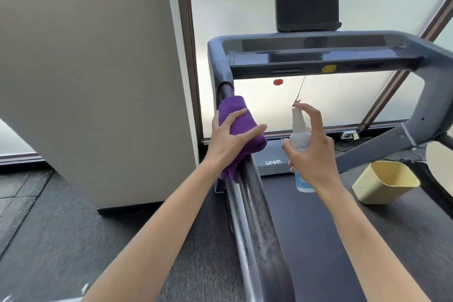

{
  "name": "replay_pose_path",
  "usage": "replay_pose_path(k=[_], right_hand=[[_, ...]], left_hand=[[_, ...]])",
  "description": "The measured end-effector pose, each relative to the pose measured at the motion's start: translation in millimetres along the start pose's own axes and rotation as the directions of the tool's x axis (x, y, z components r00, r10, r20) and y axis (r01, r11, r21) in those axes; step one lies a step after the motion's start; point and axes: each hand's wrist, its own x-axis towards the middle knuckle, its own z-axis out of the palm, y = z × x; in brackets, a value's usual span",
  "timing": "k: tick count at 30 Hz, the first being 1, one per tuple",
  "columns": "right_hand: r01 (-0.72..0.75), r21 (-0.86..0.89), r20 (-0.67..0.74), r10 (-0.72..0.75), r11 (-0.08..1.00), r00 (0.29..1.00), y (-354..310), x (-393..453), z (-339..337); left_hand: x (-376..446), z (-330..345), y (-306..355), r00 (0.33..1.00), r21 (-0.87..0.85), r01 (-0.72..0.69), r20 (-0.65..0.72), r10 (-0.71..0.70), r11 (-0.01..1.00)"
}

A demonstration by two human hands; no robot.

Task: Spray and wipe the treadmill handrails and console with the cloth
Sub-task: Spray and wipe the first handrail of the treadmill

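Observation:
A folded purple cloth (241, 119) is wrapped over the upper end of the treadmill's left handrail (259, 223), whose dark bar shows wet droplets below it. My left hand (229, 138) grips the cloth around the rail. To the right, over the belt, my right hand (315, 152) holds a white spray bottle (299, 135) upright, with the index finger on its nozzle. The grey console (306, 54) spans the top, with a black tablet holder (307, 6) standing on it. The right handrail (419, 105) slopes down at the right edge.
A pale yellow bin (384, 182) sits tilted on the black belt (318, 240) at the right. A red safety clip (278, 81) and a cord hang under the console. A white panel (98, 81) stands close on the left. Frosted windows are behind.

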Motion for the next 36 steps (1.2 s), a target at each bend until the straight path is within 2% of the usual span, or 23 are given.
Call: replay_pose_path(k=[3,6,11,15,20,23,25,28,32,33,36], right_hand=[[0.019,0.013,0.002,-0.019,1.0,1.0,2,2,3],[0.011,0.021,-0.001,-0.011,1.0,1.0,5,9,7],[-0.01,0.035,0.006,0.009,0.999,1.0,5,18,9],[0.007,0.018,0.007,-0.007,1.0,1.0,-3,18,3],[0.025,0.011,-0.016,-0.025,1.0,1.0,-7,9,-4],[0.035,0.005,-0.027,-0.035,0.999,0.999,-1,1,-11],[0.026,-0.005,-0.033,-0.026,1.0,0.999,4,-3,-15],[-0.003,-0.002,-0.035,0.003,1.0,0.999,10,-5,-16],[-0.009,0.019,-0.018,0.01,1.0,1.0,8,-3,-8],[-0.005,0.023,-0.016,0.006,1.0,1.0,6,-2,-6],[0.021,0.035,-0.017,-0.021,0.999,1.0,3,-2,-1]], left_hand=[[0,6,-8,0.998,-0.046,-0.005,-0.064,0.002,0.999],[21,9,-11,0.988,-0.003,-0.032,-0.153,0.031,0.999],[76,-3,2,0.995,0.144,0.012,-0.102,0.002,0.99],[80,-7,7,0.999,0.246,0.0,-0.037,0.009,0.969],[25,-10,3,0.987,0.354,-0.146,0.111,0.114,0.924],[-6,-20,-8,0.94,0.443,-0.34,0.192,0.282,0.83],[-13,-22,-12,0.902,0.426,-0.431,0.219,0.372,0.795],[0,-15,-4,0.9,0.342,-0.43,0.236,0.367,0.835],[25,-17,7,0.808,0.412,-0.581,0.391,0.44,0.701],[25,-19,8,0.798,0.399,-0.595,0.398,0.453,0.697],[5,-17,8,0.82,0.384,-0.568,0.331,0.466,0.728]])
